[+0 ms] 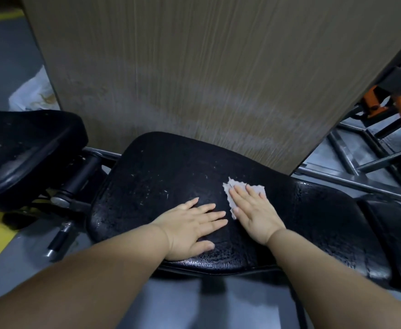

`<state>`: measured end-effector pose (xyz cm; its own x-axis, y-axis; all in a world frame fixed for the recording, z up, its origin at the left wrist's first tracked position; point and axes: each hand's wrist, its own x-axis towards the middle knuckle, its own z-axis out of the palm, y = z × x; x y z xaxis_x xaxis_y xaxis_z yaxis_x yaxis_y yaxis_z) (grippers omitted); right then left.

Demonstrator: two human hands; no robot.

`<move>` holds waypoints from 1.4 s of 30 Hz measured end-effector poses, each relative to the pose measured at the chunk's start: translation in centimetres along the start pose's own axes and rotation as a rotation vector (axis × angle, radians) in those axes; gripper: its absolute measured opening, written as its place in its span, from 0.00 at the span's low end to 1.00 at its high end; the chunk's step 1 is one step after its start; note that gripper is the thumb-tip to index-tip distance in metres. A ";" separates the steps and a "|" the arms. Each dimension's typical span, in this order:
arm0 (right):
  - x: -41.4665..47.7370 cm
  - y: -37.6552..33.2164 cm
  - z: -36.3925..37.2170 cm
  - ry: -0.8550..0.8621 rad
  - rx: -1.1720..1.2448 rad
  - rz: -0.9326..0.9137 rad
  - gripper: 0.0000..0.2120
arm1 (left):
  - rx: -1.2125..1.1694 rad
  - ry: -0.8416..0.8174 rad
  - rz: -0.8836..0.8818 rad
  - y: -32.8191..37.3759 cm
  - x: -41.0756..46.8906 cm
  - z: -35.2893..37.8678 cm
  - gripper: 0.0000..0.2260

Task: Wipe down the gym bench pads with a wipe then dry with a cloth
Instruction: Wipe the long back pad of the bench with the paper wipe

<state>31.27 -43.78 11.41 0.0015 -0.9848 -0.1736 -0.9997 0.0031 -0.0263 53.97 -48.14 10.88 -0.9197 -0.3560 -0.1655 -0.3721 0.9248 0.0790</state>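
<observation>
Black padded vinyl bench pad (pixel 161 176), rounded corners, cracked and flecked surface, glossy wet sheen toward right end. Left hand (pixel 190 229) lies flat, palm down, fingers spread, on pad near front edge. Right hand (pixel 251 210) lies flat just beside it, pressing crumpled white wipe (pixel 232 189) against pad; wipe edges show past fingertips. Pad sits on dark metal frame (pixel 351 184) over grey floor (pixel 218 309). Second black pad (pixel 23 143) at left, apart from first.
</observation>
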 end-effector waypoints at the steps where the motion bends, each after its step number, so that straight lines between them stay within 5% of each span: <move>1: 1.2 0.4 -0.2 -0.009 0.004 0.028 0.25 | -0.005 0.015 -0.001 -0.1 0.0 0.1 0.28; 16: 8.6 2.6 -1.8 0.017 -0.013 0.185 0.25 | 0.016 0.048 -0.031 -0.7 0.8 0.6 0.31; 21: 3.6 0.6 -0.6 -0.009 -0.063 0.104 0.27 | 0.043 0.040 -0.055 -0.3 0.8 0.4 0.29; 25: -1.4 -1.3 0.8 -0.041 -0.041 0.038 0.40 | 0.015 0.066 -0.117 0.4 -0.2 0.1 0.28; 33: -8.0 -6.0 2.6 0.037 -0.110 -0.077 0.25 | -0.033 0.012 -0.118 -1.2 -3.8 0.3 0.38; 42: -3.0 -5.9 0.6 -0.047 0.032 -0.123 0.38 | -0.001 0.000 -0.124 -2.6 -4.9 0.7 0.35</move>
<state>37.21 -40.72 11.49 0.1265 -0.9687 -0.2134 -0.9904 -0.1114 -0.0814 59.54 -48.66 10.84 -0.8665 -0.4679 -0.1742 -0.4835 0.8734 0.0588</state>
